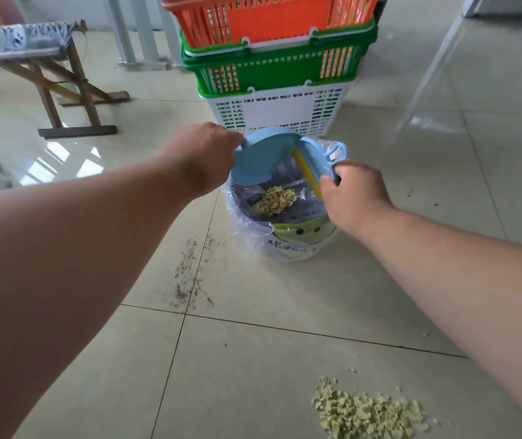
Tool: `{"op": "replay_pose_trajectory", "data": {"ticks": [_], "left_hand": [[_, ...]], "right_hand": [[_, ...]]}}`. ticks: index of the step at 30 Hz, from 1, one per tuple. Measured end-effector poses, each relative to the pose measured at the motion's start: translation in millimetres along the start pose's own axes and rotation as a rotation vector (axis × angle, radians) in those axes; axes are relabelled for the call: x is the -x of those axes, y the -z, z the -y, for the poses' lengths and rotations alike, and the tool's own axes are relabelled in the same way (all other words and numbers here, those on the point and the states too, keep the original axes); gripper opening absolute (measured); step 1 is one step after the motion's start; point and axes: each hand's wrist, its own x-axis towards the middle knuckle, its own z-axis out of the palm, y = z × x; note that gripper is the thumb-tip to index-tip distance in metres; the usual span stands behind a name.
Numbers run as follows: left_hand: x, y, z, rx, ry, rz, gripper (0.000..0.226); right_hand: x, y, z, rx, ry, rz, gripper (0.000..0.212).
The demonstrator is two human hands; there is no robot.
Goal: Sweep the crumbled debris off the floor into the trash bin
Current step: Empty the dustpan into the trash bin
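Observation:
A small trash bin (288, 245) lined with a clear plastic bag stands on the tiled floor, with a heap of pale crumbs (275, 200) inside it. My left hand (201, 156) grips a light blue dustpan (261, 156), tilted over the bin's mouth. My right hand (353, 198) holds a light blue hand brush (323, 160) with a yellow strip, just right of the dustpan above the bin. A pile of crumbled debris (367, 413) lies on the floor at the lower right. Fine dark specks (190, 274) streak the tiles left of the bin.
Stacked plastic baskets, orange (269, 17), green (278, 68) and white (275, 112), stand right behind the bin. A wooden folding stand (69, 90) with a cloth top is at the back left. A pale slanted leg (427, 74) crosses the right side.

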Motion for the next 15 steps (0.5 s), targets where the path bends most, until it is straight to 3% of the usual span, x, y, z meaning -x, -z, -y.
{"op": "replay_pose_trajectory", "data": {"ticks": [7, 15], "left_hand": [[22, 3, -7, 0.640, 0.493, 0.129, 0.016], [101, 45, -42, 0.968, 0.552, 0.274, 0.026]], "right_hand": [[10, 16, 6, -0.119, -0.051, -0.048, 0.032], [70, 59, 24, -0.486, -0.229, -0.081, 0.030]]}}
